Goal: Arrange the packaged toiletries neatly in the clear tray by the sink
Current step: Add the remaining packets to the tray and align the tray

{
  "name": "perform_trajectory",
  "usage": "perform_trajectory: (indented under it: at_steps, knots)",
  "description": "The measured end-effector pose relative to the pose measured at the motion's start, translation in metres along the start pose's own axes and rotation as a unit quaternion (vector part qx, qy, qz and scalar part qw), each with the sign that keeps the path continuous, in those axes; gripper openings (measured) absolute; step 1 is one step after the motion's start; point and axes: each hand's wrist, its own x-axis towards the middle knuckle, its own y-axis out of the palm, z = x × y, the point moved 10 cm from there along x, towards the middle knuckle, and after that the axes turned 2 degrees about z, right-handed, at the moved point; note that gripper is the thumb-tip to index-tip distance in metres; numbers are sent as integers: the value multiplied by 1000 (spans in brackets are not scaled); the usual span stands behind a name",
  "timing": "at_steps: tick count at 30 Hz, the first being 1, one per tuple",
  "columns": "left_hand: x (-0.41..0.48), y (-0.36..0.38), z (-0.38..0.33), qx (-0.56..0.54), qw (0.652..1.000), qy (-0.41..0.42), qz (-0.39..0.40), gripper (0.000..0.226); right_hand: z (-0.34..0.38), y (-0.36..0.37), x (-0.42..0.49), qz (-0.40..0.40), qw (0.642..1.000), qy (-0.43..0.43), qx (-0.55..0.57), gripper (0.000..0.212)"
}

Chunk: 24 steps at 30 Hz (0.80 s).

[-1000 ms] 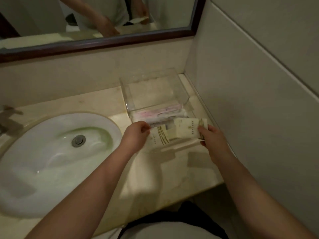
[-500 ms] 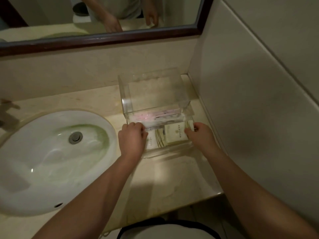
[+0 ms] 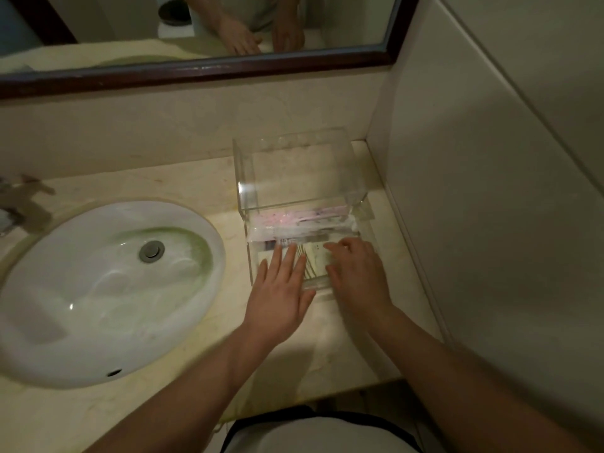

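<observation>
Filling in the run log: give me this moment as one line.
left hand: flat, open on packets | right hand: palm down, grip unclear | cream packets: in clear tray, front | pink pack: behind them

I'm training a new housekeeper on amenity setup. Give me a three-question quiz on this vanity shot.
1. True or false: both hands lie flat, fingers spread, over the packets in the clear tray.
2. Which side of the tray is the sink on? A) left B) right
3. What colour shows in the wrapped item just beyond the fingertips?

Key: 1. true, left hand and right hand press on the cream packets. 2. A. 3. pink.
</observation>
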Motion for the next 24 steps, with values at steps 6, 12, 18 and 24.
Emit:
perform_trajectory:
  at_steps: [6,12,18,24]
  knots:
    - [-1,12,2,28,999,21,42,69,-14,10,0,24,997,55,57,28]
    - [-6,-9,3,-3,1000,2,25,67,-1,8,9,21,998,45,24,25]
    - [-69,-57,78,-69,987,-117,-82,61,123,24,-5,20,981,-95,165,23]
    - [-175,-98,226,-114,942,-260,-177,56,282,76,-14,103,956,-203,187,26]
